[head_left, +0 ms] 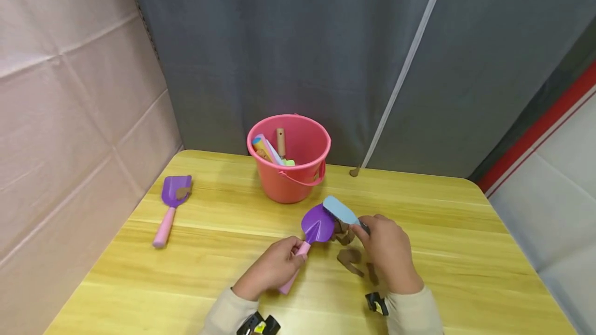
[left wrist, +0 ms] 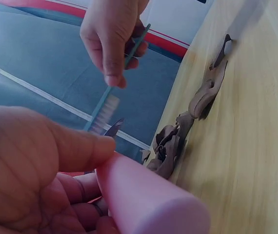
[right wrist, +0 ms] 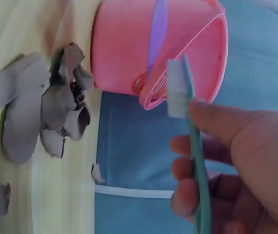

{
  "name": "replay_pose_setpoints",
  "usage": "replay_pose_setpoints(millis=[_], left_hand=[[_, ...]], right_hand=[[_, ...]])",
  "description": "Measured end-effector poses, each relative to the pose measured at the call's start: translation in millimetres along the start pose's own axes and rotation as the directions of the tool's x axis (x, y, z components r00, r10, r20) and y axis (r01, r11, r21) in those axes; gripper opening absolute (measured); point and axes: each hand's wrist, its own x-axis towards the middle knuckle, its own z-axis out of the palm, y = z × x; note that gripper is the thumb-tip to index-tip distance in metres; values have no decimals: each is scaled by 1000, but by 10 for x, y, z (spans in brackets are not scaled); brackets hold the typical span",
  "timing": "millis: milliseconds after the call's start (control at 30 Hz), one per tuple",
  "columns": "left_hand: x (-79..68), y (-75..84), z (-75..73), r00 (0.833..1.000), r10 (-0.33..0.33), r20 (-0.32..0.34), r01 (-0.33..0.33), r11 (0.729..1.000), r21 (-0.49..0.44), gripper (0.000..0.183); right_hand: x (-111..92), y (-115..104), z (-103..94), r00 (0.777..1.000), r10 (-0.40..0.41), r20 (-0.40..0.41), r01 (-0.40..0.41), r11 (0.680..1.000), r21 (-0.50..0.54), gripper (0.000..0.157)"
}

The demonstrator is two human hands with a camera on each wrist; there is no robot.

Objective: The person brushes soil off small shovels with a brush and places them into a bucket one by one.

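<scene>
My left hand [head_left: 274, 267] grips the pink handle of a toy shovel [head_left: 316, 221] with a purple blade, held above the table. In my right hand [head_left: 387, 247] is a light blue brush [head_left: 341, 210], and its pale bristles [right wrist: 177, 90] show in the right wrist view. Seen from the head, the brush head overlaps the right edge of the shovel blade; whether the bristles touch it I cannot tell. Curled grey-brown pieces [right wrist: 63, 105] of soft-looking material lie on the table under and beside the right hand, partly hidden by it in the head view.
A pink bucket [head_left: 288, 182] with several tools inside stands behind the hands. On the left lies a second purple shovel [head_left: 171, 195] with a brown piece on its blade. One small brown scrap [head_left: 354, 172] sits at the wooden table's back edge, before a grey curtain [head_left: 279, 56].
</scene>
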Motion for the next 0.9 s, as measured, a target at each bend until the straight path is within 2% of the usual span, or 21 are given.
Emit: replay_pose_setpoints(millis=[33,100,167,233,300,400,467,567,700,767,800,900], left_hand=[[-1,-3,0,1000,-2,-1,2,1000,0,18],[-1,-15,1,1000,-4,0,4,1000,-2,18],[0,-22,1,1000,-3,2,3,1000,-3,18],[-2,-18,2,1000,-1,6,1,1000,-3,18],[-4,-10,2,1000,0,8,0,1000,-4,19],[-9,2,4,1000,-4,9,4,1000,-2,18],[-8,0,3,1000,-1,8,1,1000,-4,18],[-7,-2,2,1000,0,8,0,1000,-5,18],[1,-7,9,1000,3,8,-3,1000,-13,17],[4,-11,14,1000,5,9,-5,1000,-13,17],[7,-17,15,1000,9,8,-8,1000,-15,18],[5,-30,28,1000,4,9,-4,1000,-8,20]], right_hand=[[2,-6,-4,1000,-3,5,3,1000,15,16],[9,-28,-1,997,-58,44,55,997,56,17],[18,-54,22,985,-136,102,126,987,95,16],[27,-67,45,974,-172,145,157,982,110,15],[32,-60,60,979,-144,145,134,988,81,13],[24,-23,38,997,-10,80,10,1000,-2,14],[17,-3,16,998,50,29,-49,998,-42,17],[17,3,2,1000,9,22,-8,999,-47,15],[31,-30,19,984,-139,115,137,990,21,23],[26,-39,28,981,-127,147,126,992,21,16],[22,-36,32,984,-97,147,96,995,12,13],[8,-3,36,996,15,87,-13,1000,-27,15]])
